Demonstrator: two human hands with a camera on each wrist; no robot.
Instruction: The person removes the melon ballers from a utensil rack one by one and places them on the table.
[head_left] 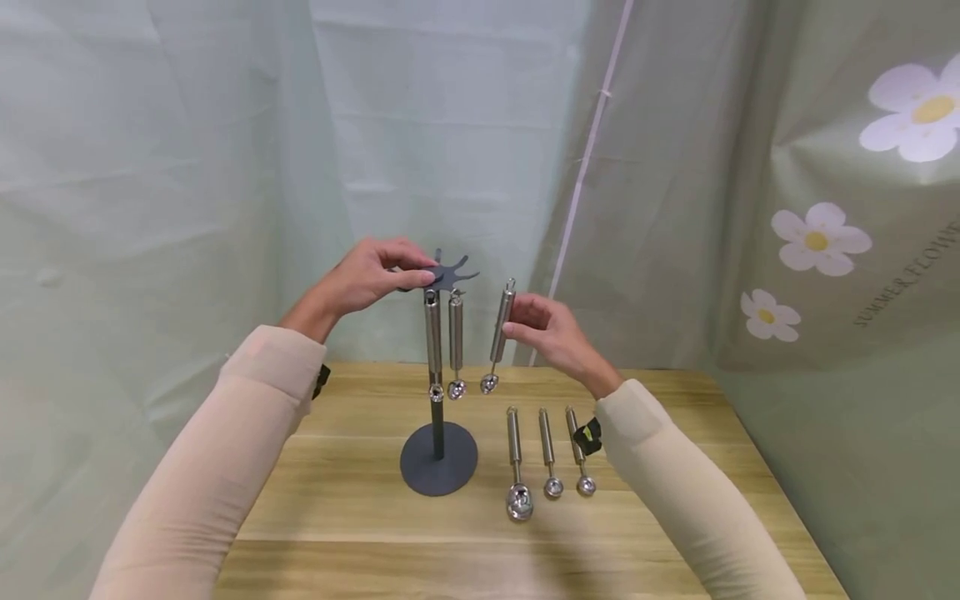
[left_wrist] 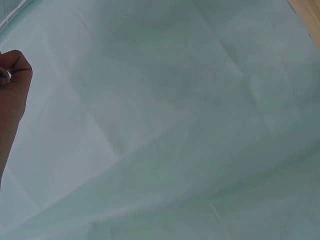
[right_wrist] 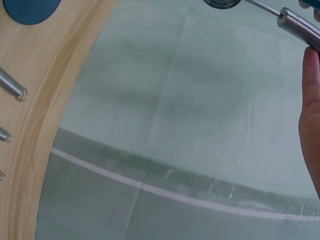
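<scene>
Pinching a steel scoop (head_left: 501, 327) by its handle, bowl hanging down and long axis nearly upright, the right hand (head_left: 551, 333) holds it just right of the stand's star-shaped hanger (head_left: 452, 272), whose edge the left hand (head_left: 371, 275) grips.

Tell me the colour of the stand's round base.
Dark grey-blue; the base shows best in the head view, standing on the wooden table.

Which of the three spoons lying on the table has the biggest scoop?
The leftmost lying spoon, nearest the stand's round base. Its bowl is clearly bigger than those of the middle spoon and right spoon.
</scene>
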